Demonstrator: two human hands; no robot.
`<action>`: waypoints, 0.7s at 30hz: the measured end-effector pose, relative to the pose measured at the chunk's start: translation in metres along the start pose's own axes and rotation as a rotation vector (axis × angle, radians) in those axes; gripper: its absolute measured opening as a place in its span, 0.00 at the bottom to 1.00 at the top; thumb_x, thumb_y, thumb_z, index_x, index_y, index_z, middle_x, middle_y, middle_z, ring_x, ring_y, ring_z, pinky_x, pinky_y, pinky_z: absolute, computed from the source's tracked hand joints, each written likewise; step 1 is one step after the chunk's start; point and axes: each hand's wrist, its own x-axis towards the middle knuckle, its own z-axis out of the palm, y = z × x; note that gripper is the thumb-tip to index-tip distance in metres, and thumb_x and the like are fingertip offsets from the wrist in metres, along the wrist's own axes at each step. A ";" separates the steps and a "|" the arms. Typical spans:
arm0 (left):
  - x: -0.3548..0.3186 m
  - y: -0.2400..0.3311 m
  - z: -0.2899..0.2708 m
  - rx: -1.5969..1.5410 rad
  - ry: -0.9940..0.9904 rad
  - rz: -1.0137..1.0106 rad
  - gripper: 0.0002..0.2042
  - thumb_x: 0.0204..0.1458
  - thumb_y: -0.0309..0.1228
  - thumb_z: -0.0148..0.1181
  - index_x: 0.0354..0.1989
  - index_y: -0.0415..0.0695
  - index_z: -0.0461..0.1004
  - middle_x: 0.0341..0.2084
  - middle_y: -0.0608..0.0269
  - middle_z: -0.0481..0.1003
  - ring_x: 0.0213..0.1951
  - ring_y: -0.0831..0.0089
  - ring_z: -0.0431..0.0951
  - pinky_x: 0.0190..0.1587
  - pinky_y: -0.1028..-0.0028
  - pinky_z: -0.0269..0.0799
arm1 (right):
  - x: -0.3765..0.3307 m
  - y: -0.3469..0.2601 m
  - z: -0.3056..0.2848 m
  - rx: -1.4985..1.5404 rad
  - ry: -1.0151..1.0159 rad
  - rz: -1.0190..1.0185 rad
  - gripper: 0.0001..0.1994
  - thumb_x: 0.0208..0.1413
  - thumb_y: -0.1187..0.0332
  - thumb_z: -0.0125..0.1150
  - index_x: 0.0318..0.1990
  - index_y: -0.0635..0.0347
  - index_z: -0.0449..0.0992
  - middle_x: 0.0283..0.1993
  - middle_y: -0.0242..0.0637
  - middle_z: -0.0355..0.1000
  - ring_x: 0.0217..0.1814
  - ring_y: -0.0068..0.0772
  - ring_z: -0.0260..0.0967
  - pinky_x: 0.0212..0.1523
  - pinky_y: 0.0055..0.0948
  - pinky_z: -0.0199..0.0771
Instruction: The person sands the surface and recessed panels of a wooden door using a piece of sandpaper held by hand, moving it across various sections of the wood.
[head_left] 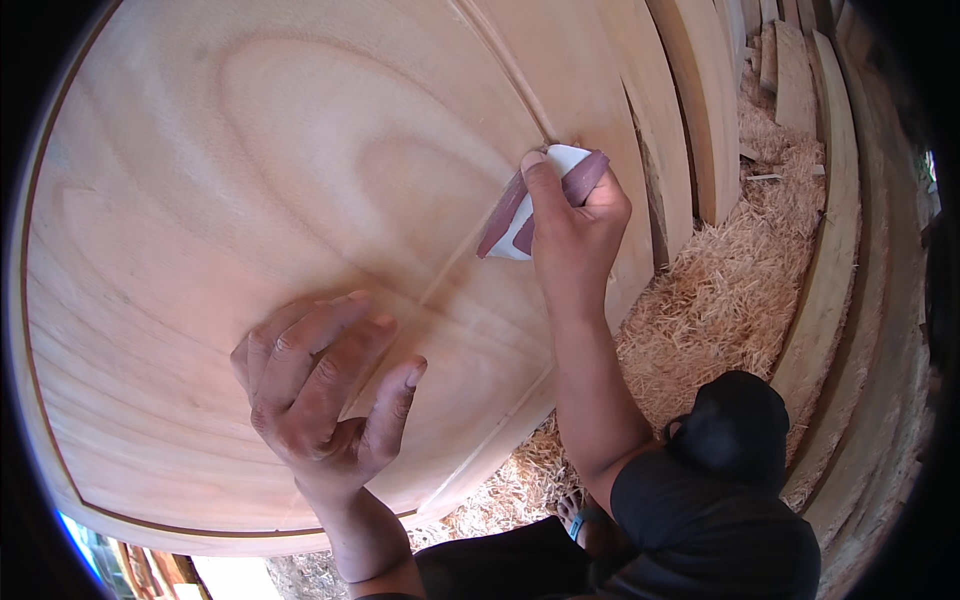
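A folded sheet of sandpaper [506, 217], reddish-brown on its grit side and white on its back, is pinched in my right hand [577, 217]. The thumb lies on top of it, and part of the sheet sticks out past the fingers. It rests at the right side of a broad pale wooden panel [140, 260], near the end of a groove [500, 60]. Lower left, my left hand [325, 385] is over the same panel with bent, spread fingers and nothing in them. Whether its fingertips touch the wood I cannot tell.
Curled wood shavings [715, 295] cover the ground right of the panel. Long boards [835, 250] lie beyond them, and upright pieces [700, 110] stand by the panel's right edge. A sandalled foot [590, 525] shows below. A dark rounded shape [735, 430] at lower right is unclear.
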 end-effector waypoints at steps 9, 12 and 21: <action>0.004 0.002 0.005 0.011 0.000 0.013 0.15 0.46 0.44 0.80 0.35 0.48 0.89 0.42 0.68 0.86 0.46 0.63 0.82 0.52 0.64 0.68 | 0.001 0.002 -0.002 0.012 -0.020 -0.010 0.08 0.64 0.71 0.70 0.35 0.65 0.79 0.28 0.28 0.76 0.29 0.14 0.69 0.30 0.24 0.70; 0.002 0.003 0.005 -0.006 0.003 -0.013 0.14 0.46 0.44 0.80 0.35 0.48 0.89 0.42 0.68 0.86 0.45 0.63 0.82 0.52 0.64 0.68 | 0.005 -0.005 0.000 0.036 0.011 0.055 0.09 0.64 0.71 0.71 0.33 0.64 0.78 0.27 0.27 0.76 0.29 0.13 0.69 0.30 0.23 0.70; 0.006 0.005 0.008 -0.023 -0.007 -0.001 0.15 0.46 0.44 0.81 0.36 0.49 0.89 0.43 0.68 0.86 0.46 0.64 0.83 0.52 0.64 0.68 | 0.005 -0.010 -0.001 0.099 0.003 0.097 0.10 0.64 0.70 0.71 0.33 0.63 0.77 0.27 0.27 0.74 0.26 0.12 0.67 0.24 0.22 0.67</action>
